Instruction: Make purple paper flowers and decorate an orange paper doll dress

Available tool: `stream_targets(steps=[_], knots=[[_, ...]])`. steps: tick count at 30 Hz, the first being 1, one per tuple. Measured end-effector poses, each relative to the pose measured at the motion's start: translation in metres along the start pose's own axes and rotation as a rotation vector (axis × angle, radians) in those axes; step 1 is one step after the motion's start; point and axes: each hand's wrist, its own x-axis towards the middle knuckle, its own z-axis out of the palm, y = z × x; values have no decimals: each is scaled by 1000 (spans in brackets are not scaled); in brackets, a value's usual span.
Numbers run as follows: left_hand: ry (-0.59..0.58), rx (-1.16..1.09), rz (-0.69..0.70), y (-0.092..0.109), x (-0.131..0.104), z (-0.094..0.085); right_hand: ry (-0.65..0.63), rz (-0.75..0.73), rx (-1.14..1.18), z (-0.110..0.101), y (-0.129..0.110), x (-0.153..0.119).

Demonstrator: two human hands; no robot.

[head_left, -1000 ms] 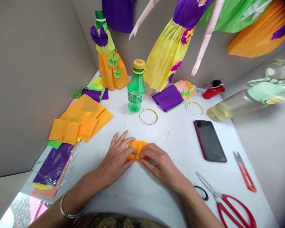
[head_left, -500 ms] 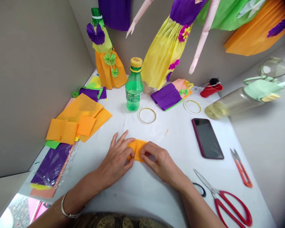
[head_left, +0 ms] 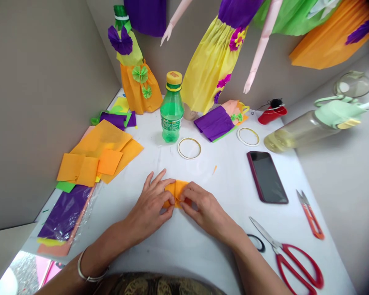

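Note:
A small orange sheet with a crease down its middle lies on the white table, between my two hands. My left hand pinches its left part with thumb and index finger, the other fingers raised and spread. On the right part, the thumb and fingertips of my right hand are closed on the sheet near the crease. The fingers partly cover the sheet's edges.
Orange sheets and a purple sheet in plastic lie at the left. Behind stand a green bottle and a bottle in an orange skirt. Rightward are a phone, red-handled scissors, snips and a lying bottle.
My right hand's fingertips have moved left along the orange sheet, closer to the crease and my left hand. The whole view has shifted slightly.

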Motion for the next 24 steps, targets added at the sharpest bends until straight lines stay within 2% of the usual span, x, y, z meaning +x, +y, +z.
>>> stream_targets(steps=[8,17,24], knots=[[-42,-76,-25,0,-1,1,37,81,147,-7,1,-1],[-15,-3,-2,-6,-2,4,36,94,130,-9,1,-1],[48,30,-18,1,1,8,75,67,114,-13,3,-5]])
